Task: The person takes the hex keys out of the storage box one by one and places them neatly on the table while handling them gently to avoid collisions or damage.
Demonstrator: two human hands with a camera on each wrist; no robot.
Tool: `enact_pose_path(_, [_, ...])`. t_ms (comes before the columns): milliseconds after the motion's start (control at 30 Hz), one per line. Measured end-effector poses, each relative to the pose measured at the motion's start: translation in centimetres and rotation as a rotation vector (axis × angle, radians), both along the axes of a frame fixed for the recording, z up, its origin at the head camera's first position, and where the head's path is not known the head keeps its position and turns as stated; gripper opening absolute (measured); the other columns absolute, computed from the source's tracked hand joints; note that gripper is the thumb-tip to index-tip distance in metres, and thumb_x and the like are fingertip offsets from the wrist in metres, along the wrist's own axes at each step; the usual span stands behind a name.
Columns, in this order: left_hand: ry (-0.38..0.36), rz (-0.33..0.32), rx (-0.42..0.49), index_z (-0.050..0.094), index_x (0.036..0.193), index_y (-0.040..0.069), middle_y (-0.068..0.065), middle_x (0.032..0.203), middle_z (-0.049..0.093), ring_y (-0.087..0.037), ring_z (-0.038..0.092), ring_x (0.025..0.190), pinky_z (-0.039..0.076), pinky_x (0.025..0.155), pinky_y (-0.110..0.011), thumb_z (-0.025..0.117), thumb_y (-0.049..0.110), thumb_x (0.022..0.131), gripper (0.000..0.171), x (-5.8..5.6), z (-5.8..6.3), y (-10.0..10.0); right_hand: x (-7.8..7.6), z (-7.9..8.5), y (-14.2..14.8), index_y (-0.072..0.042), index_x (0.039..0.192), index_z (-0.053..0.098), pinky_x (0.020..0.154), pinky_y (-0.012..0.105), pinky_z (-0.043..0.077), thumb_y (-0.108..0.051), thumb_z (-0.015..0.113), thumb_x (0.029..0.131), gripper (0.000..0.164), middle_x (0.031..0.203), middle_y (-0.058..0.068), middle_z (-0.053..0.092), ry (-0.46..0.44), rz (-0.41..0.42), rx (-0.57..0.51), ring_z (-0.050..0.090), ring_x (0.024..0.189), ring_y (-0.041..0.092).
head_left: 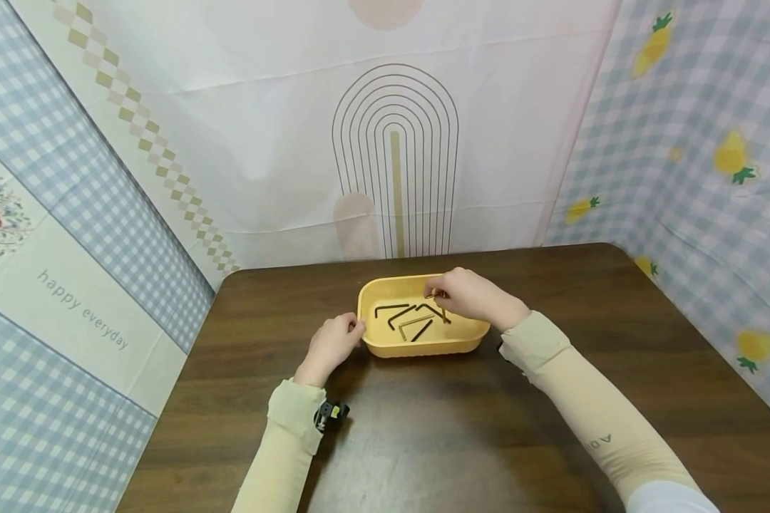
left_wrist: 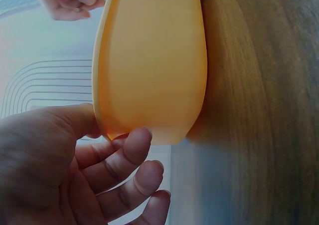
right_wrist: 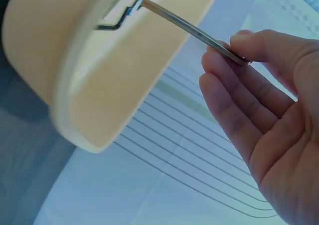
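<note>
A yellow plastic tray stands on the table with several L-shaped hex keys inside, some black like the one by the back wall, another brass-coloured. My left hand pinches the tray's left end at the rim between thumb and index finger; its other fingers curl loosely outside the wall. Over the right half of the tray, my right hand pinches a brass-coloured hex key near its bend, between thumb and fingertips. The key's long arm points down into the tray.
The dark brown wooden table extends around the tray. A white cloth with line arches hangs behind its far edge, and checked cloths hang on both sides. A small black device is strapped at the left wrist.
</note>
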State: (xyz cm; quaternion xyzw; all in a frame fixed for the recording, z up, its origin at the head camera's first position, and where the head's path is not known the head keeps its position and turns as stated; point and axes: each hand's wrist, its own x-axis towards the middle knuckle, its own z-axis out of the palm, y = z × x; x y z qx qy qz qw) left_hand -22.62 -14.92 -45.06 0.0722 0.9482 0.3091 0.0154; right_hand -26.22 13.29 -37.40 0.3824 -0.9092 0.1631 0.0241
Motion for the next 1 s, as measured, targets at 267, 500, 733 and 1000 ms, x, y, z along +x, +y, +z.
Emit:
enact_pose_path(267, [-0.001,0.001,0.013,0.064,0.087,0.012,0.002,0.068,0.061,-0.017,0.055,0.06,0.043,0.057,-0.033,0.052,0.029,0.102,0.025,-0.1,-0.1,0.0,0.9,1.3,-0.5,-0.012,0.102,0.075,0.068,0.031,0.052,-0.002,0.066,0.091,0.017,0.095,0.0,0.074,-0.023,0.067,-0.07,0.059,0.069,0.006])
enact_pose_path(500, [0.004,0.002,0.001,0.064,0.086,0.013,0.003,0.068,0.062,-0.016,0.056,0.06,0.043,0.057,-0.033,0.051,0.029,0.102,0.025,-0.1,-0.1,-0.2,2.0,2.1,-1.2,-0.011,0.102,0.075,0.067,0.028,0.052,-0.002,0.067,0.091,0.016,0.096,0.001,0.074,-0.041,0.111,-0.098,0.06,0.071,0.004])
enact_pose_path(733, [-0.001,0.002,-0.002,0.064,0.087,0.014,0.003,0.07,0.062,-0.016,0.056,0.061,0.042,0.057,-0.033,0.05,0.03,0.101,0.025,-0.1,0.0,-0.3,3.4,2.5,-2.0,-0.012,0.099,0.076,0.075,0.03,0.054,-0.004,0.07,0.089,0.014,0.093,-0.005,0.074,0.045,0.143,-0.083,0.064,0.079,0.005])
enact_pose_path(1000, [-0.004,0.003,0.004,0.064,0.087,0.014,0.003,0.07,0.062,-0.016,0.056,0.06,0.042,0.057,-0.033,0.05,0.031,0.101,0.026,0.0,-0.1,-0.2,4.4,1.7,-2.7,-0.011,0.104,0.074,0.066,0.023,0.05,-0.005,0.069,0.091,0.015,0.09,-0.007,0.072,-0.026,0.191,-0.08,0.058,0.069,0.0])
